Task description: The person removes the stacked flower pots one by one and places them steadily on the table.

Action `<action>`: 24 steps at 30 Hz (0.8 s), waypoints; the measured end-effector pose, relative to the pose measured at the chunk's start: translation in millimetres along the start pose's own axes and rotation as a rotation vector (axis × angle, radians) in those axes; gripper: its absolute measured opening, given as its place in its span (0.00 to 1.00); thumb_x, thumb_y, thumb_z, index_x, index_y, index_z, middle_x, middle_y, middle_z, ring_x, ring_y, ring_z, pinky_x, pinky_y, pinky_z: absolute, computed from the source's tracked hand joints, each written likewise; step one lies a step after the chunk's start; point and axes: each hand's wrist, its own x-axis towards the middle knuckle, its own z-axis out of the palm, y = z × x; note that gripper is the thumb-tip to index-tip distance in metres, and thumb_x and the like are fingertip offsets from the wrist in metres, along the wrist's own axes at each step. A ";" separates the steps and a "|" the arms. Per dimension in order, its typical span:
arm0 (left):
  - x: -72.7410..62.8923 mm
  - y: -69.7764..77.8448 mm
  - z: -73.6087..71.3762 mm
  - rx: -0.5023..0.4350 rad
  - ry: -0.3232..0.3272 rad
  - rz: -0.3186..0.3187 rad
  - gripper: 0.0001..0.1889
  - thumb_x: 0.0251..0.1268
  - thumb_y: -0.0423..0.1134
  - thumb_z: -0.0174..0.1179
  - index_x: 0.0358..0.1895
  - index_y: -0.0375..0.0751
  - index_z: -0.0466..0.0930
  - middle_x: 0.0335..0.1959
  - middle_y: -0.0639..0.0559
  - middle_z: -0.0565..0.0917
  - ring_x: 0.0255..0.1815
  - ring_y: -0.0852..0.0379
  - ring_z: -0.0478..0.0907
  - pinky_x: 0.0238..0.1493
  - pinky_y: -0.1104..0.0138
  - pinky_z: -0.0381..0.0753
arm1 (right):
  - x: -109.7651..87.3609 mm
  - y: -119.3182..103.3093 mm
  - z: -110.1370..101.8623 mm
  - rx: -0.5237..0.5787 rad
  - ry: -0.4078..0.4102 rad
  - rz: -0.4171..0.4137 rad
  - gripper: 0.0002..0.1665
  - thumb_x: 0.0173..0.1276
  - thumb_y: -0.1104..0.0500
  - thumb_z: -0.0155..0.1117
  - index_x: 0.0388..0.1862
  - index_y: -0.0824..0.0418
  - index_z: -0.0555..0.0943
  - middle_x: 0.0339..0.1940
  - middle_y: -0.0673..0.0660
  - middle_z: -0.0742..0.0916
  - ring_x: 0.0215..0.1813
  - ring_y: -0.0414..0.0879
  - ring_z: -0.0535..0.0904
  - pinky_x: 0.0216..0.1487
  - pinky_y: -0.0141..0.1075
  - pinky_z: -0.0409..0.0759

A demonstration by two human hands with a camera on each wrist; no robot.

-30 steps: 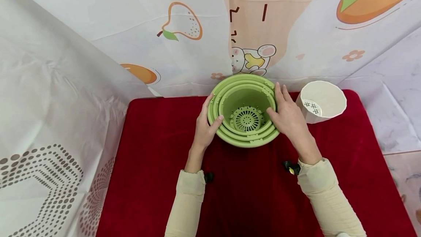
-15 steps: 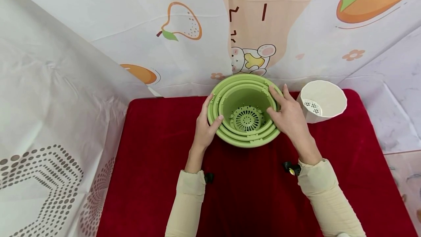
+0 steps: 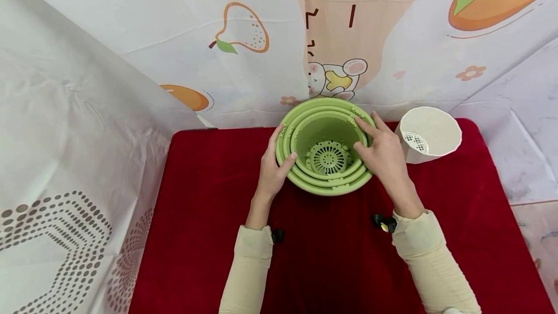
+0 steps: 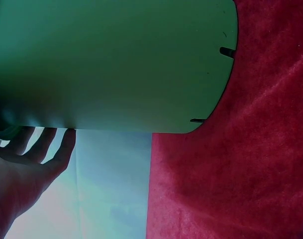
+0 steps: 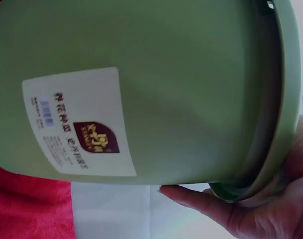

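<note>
Several green plastic flower pots (image 3: pixel 320 127), nested one inside another, stand near the back of the table in the head view, and the innermost has a slotted base. My left hand (image 3: pixel 271 173) grips the stack from the left, its thumb over the rims and its fingers along the outer wall. On the right side, my right hand (image 3: pixel 385 156) holds the rims, with the thumb inside the innermost pot and the index finger lying on the edges. The right wrist view shows a printed label (image 5: pixel 81 124) on the outer pot (image 5: pixel 191 89). Fingertips touch its wall in the left wrist view.
A white faceted pot (image 3: pixel 436 132) with a perforated base stands to the right of the stack. The red cloth (image 3: pixel 205 217) covers the table. A printed white curtain (image 3: pixel 261 76) hangs right behind the pots, with a white sheet (image 3: pixel 78 125) along the left.
My right index finger has shifted inward from the outer wall onto the rims. The left hand and the pots have stayed in place.
</note>
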 end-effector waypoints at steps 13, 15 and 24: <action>-0.3 1.7 0.8 0.045 0.023 0.012 0.36 0.66 0.26 0.55 0.76 0.28 0.53 0.75 0.34 0.61 0.70 0.41 0.68 0.67 0.54 0.70 | 8.2 -2.9 -8.9 0.072 -0.012 0.038 0.36 0.51 0.72 0.59 0.64 0.65 0.79 0.71 0.59 0.75 0.67 0.60 0.73 0.51 0.50 0.73; -0.3 1.7 0.7 0.045 0.026 0.013 0.36 0.66 0.27 0.55 0.76 0.28 0.53 0.75 0.34 0.61 0.69 0.41 0.69 0.66 0.54 0.71 | 8.6 -2.8 -10.1 0.084 -0.021 0.042 0.36 0.52 0.71 0.58 0.65 0.64 0.79 0.70 0.56 0.76 0.65 0.57 0.74 0.46 0.44 0.71; -0.4 0.9 2.2 0.030 0.020 0.010 0.36 0.66 0.26 0.55 0.76 0.29 0.53 0.75 0.35 0.61 0.68 0.41 0.70 0.66 0.55 0.71 | 4.1 1.4 -10.6 0.081 0.019 0.021 0.36 0.53 0.71 0.59 0.65 0.56 0.80 0.61 0.59 0.83 0.37 0.52 0.79 0.31 0.32 0.68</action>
